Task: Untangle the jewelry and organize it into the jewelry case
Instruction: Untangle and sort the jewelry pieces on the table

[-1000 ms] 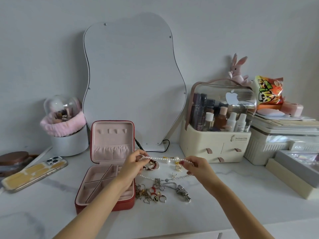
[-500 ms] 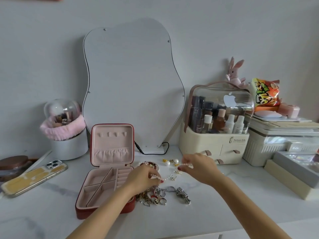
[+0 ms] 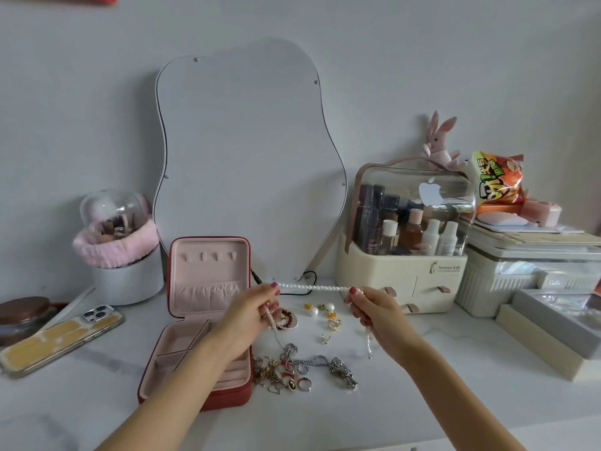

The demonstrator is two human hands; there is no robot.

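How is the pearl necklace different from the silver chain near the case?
The pearl necklace is lifted and pulled straight between the left hand and right hand; the silver chain lies looped on the table. The pearl necklace is white beads; the silver chain is metal links with a figure pendant. One necklace end hangs down to the chain.

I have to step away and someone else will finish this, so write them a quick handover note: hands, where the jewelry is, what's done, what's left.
Left hand and right hand each pinch the pearl necklace, stretched level between them above the table; its loose ends hang below each hand.
The jewelry case stands open at left, and its visible compartments look empty.
The tangled pile of rings and silver chain lies beside the case; earrings and a beaded bracelet lie behind it.
Done: the necklace looks freed from the pile.
Left: put it in the case, then untangle and sort the rest.
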